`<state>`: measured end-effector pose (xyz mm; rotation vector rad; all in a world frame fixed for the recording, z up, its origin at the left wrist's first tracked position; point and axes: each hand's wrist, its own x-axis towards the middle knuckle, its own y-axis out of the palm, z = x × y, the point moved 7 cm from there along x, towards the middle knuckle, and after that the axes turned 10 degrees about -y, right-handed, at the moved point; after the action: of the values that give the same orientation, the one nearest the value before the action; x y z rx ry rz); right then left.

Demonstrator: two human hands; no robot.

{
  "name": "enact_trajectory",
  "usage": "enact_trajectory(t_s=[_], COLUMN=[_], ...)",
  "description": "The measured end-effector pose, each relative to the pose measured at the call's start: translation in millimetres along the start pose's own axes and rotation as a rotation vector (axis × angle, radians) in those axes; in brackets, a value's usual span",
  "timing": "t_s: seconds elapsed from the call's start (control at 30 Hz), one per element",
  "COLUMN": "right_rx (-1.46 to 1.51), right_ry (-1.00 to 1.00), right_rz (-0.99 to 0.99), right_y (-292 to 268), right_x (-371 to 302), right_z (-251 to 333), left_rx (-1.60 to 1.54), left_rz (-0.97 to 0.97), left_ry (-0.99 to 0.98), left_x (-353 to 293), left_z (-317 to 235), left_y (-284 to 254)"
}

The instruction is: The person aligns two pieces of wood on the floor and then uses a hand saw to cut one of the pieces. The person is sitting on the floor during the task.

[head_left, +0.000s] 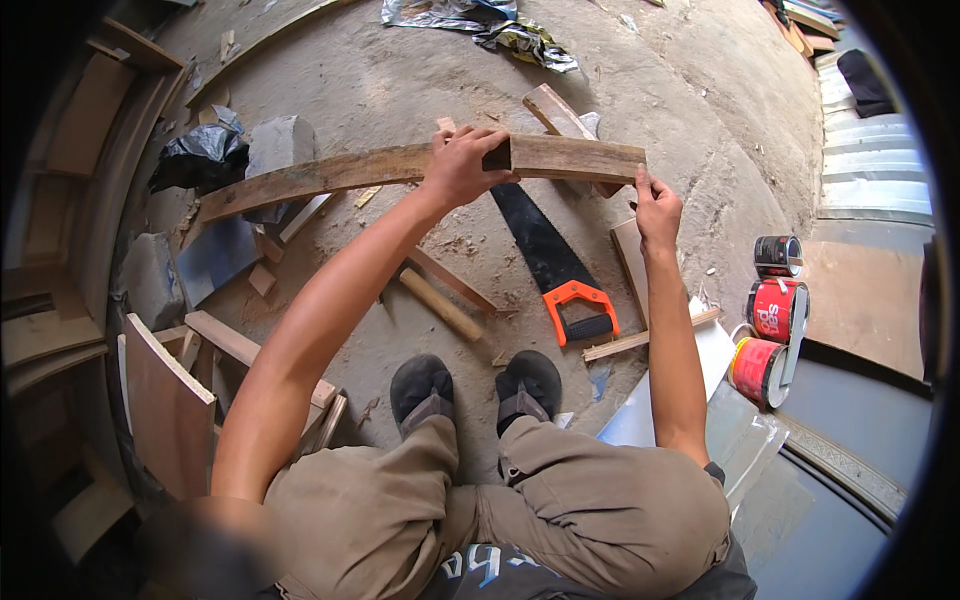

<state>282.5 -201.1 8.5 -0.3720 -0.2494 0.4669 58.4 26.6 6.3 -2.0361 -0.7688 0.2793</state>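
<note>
A long wooden board (370, 169) lies across in front of me, its left part passing over a concrete block. My left hand (465, 165) is closed round it near the middle. Beside those fingers is a dark square patch; I cannot tell whether it is shadow or a separate piece. At the board's right end, my right hand (657, 208) pinches the corner between thumb and fingers. Below the board, a handsaw (545, 250) with a black blade and orange handle lies on the ground. A round wooden stick (440, 304) lies left of the saw.
Concrete blocks (280, 143) and a black plastic bag (203, 157) sit at left, above wood offcuts (165, 400). Another plank (557, 110) lies beyond the board. Several paint cans (777, 310) stand at right, near metal sheeting (875, 150). My sandalled feet (422, 390) are close to the saw.
</note>
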Motion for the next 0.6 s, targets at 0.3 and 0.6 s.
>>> enact_trajectory(t_s=[0.3,0.6], right_rx=[0.280,0.481], right_ry=[0.139,0.154], right_rz=[0.044,0.033], right_y=[4.9,6.9], right_x=[4.2,5.9], right_z=[-28.2,-38.6], left_rx=[0.032,-0.006], left_rz=[-0.014,0.020], left_ry=[0.010,-0.036], left_x=[-0.3,-0.1], left_z=[2.1,0.2], left_y=[1.6,3.3])
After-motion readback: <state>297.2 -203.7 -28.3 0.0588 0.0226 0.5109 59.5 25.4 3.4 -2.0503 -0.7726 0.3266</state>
